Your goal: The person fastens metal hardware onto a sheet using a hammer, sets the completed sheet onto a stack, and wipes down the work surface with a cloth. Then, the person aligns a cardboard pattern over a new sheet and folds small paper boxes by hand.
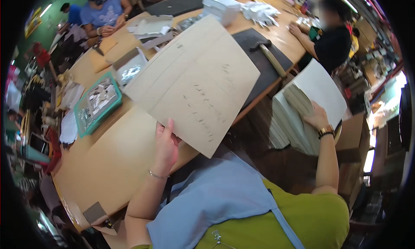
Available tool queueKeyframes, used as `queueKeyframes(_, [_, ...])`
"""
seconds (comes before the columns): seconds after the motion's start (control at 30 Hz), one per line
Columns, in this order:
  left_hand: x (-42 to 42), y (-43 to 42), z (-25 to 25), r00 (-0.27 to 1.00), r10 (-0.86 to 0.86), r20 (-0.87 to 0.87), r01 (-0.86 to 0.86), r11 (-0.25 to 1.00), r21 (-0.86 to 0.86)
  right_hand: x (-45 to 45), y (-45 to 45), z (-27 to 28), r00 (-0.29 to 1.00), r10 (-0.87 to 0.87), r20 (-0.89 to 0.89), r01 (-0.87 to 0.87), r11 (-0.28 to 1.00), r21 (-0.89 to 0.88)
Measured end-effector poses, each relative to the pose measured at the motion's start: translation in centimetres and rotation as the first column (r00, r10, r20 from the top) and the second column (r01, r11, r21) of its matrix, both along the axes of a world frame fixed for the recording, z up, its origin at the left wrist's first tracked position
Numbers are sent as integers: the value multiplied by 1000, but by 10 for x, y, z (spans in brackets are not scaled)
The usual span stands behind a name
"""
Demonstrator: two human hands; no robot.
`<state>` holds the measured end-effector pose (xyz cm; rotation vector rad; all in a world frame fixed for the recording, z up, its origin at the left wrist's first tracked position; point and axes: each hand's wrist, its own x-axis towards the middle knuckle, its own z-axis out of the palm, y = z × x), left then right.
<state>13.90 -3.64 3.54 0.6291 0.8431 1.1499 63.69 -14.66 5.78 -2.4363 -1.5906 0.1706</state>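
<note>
My left hand [165, 147] pinches the lower edge of a large beige board sheet [194, 89], thumb on its front face. The sheet is held up tilted above the table, with faint pencil lines and handwritten marks on it. To the right, my right hand [317, 119] grips a thick stack of sheets [281, 119], its fingers at the edge of a raised bundle. A white sheet [326, 87] lies on that side of the stack. The fingertips of my right hand are partly hidden.
On the wooden table [99, 162] are a teal basket of small pieces [98, 102], open boxes [129, 65], a white box [221, 9] and white gloves [260, 13]. A hammer [270, 59] rests on a dark mat [250, 39]. Two people [101, 11] [333, 37] sit across the table.
</note>
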Motion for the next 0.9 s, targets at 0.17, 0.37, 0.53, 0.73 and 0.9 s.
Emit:
queueKeyframes(0.17, [-23,66,17,977,207,-50,-191,955,226,7,2,5,990,-26,-139,24,1000,-16])
queueKeyframes(0.37, [-41,133,14,825,504,-255,-366,821,439,-75,11,-12,847,-27,530,49,998,-27])
queueKeyframes(0.53, [-14,95,11,595,691,-410,-65,550,833,-25,15,-14,952,-2,306,7,1000,-13])
queueKeyframes(0.73, [69,30,-23,923,-224,-314,361,786,502,-32,15,26,952,61,301,-57,998,-22])
queueKeyframes(0.9, [136,6,-19,514,-812,-276,818,561,-128,-101,12,49,965,207,158,-202,978,-44])
